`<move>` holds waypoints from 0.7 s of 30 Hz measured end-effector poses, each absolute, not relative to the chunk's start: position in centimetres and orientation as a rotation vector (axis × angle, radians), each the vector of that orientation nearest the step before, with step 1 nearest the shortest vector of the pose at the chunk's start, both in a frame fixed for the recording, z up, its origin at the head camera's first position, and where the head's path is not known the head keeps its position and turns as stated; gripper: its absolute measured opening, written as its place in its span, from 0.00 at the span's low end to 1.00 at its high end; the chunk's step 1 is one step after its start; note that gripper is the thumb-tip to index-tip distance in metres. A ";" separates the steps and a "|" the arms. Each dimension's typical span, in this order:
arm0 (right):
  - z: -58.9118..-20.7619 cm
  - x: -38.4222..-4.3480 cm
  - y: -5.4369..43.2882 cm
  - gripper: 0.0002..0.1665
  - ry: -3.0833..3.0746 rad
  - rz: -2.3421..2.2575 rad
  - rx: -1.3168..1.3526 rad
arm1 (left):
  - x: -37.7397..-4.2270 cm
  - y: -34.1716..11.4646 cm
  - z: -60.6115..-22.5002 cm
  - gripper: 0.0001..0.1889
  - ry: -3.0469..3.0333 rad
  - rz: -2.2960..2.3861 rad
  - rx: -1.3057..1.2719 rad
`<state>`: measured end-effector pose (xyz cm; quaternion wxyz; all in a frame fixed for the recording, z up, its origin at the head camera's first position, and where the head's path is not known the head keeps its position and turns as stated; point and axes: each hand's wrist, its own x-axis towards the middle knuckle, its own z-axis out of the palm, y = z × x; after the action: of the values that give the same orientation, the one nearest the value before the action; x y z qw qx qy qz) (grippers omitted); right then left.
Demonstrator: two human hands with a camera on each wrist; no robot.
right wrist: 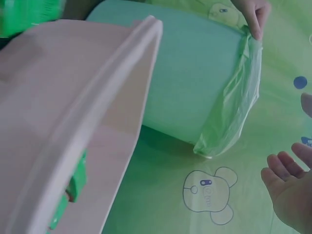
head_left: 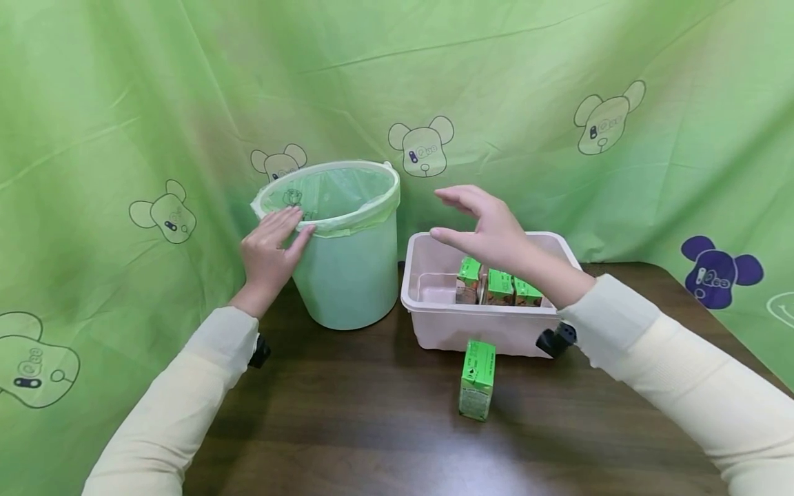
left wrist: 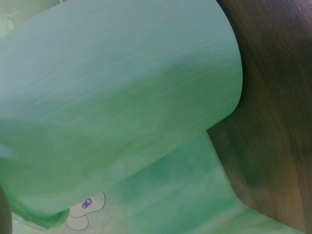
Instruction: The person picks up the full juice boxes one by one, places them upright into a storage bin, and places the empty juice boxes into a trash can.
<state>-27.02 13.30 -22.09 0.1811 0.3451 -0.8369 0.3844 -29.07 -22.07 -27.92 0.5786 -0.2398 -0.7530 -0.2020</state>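
A pale green trash can (head_left: 347,282) stands on the table with a thin green bag folded over its rim. My left hand (head_left: 269,244) holds the near left rim, fingers over the top and thumb on the outer side; its fingertips are partly hidden in the head view. The can's side (left wrist: 122,97) fills most of the left wrist view. My right hand (head_left: 490,227) is raised over a pinkish plastic bin (head_left: 484,331), fingers and thumb spread apart with nothing between them. Several green-topped drink cartons (head_left: 500,286) are inside that bin.
One more green carton (head_left: 477,379) stands upright on the dark wooden table (head_left: 372,413), in front of the plastic bin. Behind and to the left hangs a green curtain (head_left: 496,83) printed with bear heads. The trash can and the bin stand close side by side.
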 end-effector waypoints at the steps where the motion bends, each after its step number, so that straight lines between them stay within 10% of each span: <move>1: -22.3 -26.7 13.6 0.35 -2.361 1.094 0.968 | -29.1 -22.1 -27.9 0.16 -1.762 -0.472 -0.560; 21: -27.9 -20.9 16.8 0.35 -2.171 1.186 1.081 | -29.3 -22.2 -28.0 0.16 -1.755 -0.460 -0.564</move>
<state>-20.88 16.82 -27.90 0.2190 0.3907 -0.7847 0.4285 -29.30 -22.20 -28.00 0.5819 -0.2416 -0.7512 -0.1967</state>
